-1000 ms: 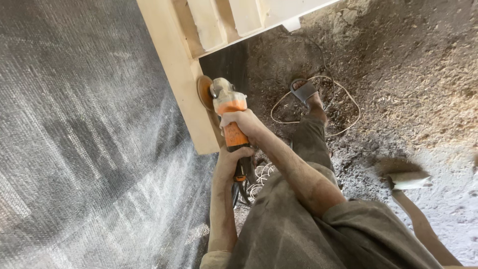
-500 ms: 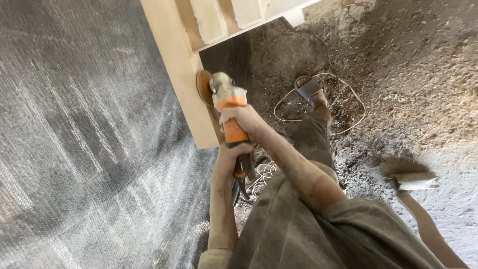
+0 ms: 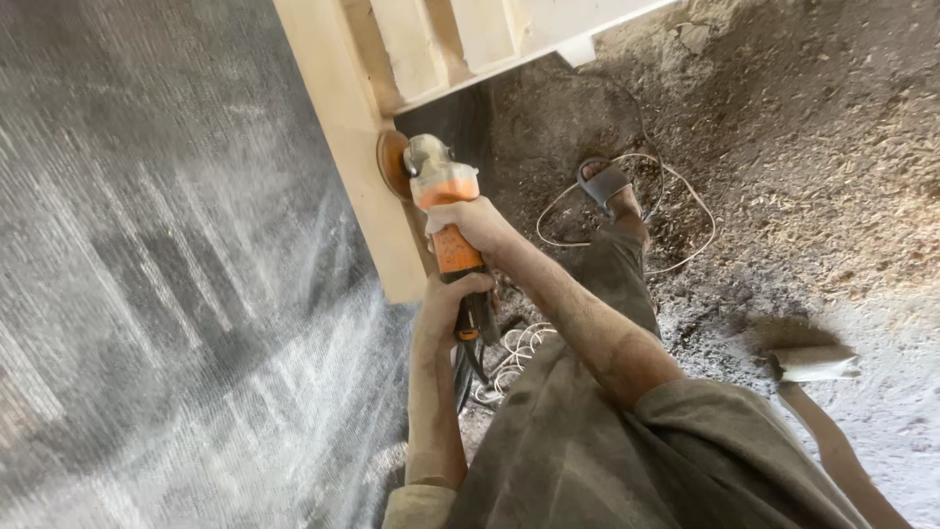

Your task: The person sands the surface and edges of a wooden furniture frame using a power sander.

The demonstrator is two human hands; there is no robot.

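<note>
Both hands grip one orange angle grinder. Its brown sanding disc lies flat against the side of a pale wooden post, part of a light timber frame above. The right hand has its fingers curled tight round the grinder's body, just behind the head; the left hand is closed round the rear handle, below the right. Right of the grinder, a sandalled foot stands on sawdust-covered ground inside a loop of pale cable. Left of the post hangs grey woven sheeting.
</note>
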